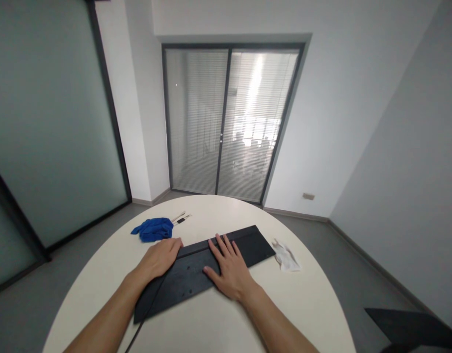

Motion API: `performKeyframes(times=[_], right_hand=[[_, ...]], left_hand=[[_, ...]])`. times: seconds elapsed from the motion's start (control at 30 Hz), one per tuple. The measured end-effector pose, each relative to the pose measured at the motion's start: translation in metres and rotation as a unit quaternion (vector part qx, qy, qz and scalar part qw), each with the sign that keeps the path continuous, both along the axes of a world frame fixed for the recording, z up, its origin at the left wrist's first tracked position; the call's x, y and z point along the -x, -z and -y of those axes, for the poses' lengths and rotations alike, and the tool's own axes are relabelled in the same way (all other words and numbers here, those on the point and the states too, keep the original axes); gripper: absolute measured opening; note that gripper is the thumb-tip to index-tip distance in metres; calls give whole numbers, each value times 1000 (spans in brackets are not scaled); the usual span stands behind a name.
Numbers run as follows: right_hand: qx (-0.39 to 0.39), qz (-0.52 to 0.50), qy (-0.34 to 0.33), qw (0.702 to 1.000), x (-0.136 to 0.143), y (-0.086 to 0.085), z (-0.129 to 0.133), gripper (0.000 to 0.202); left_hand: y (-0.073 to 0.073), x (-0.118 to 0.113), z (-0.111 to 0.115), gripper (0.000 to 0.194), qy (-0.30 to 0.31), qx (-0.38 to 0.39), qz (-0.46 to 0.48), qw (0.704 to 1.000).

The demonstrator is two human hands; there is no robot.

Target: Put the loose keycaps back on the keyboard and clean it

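Note:
A long black flat panel (196,277), with small holes in its face and a ridge along its far side, lies slanted on the round cream table (218,206). It looks like the underside of a keyboard. A dark cable crosses its left part and runs to the near edge of the view. My right hand (229,269) rests on the middle of the panel with its fingers spread. At the panel's far left edge is my left hand (161,257), fingers curved over that edge; their tips are partly hidden.
A crumpled blue cloth (154,229) lies at the back left, beside thin brush-like tools (179,220). Right of the panel is a white crumpled wipe or packet (286,257). A dark object (413,326) stands at the lower right, beyond the table.

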State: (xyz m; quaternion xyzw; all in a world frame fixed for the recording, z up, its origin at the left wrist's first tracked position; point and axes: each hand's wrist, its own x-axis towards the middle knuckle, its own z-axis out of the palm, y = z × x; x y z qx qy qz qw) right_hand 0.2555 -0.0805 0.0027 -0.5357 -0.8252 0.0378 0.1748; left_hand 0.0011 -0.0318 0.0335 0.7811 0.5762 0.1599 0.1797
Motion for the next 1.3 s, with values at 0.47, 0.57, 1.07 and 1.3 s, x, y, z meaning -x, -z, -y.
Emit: performKeyframes(times=[0.47, 0.57, 1.07, 1.3], right_hand=[[23, -37, 28, 999, -17, -3, -6, 70], [-17, -95, 95, 991, -35, -5, -16, 64], [-60, -216, 394, 892, -142, 17, -46, 54], [7, -153, 333, 931, -128, 19, -44, 40]], left_hand=[[3, -3, -3, 47, -9, -16, -13, 1000], [8, 3, -10, 49, 0, 7, 9, 1000], [18, 28, -32, 63, -7, 75, 115, 991], [18, 33, -35, 61, -53, 68, 129, 988]])
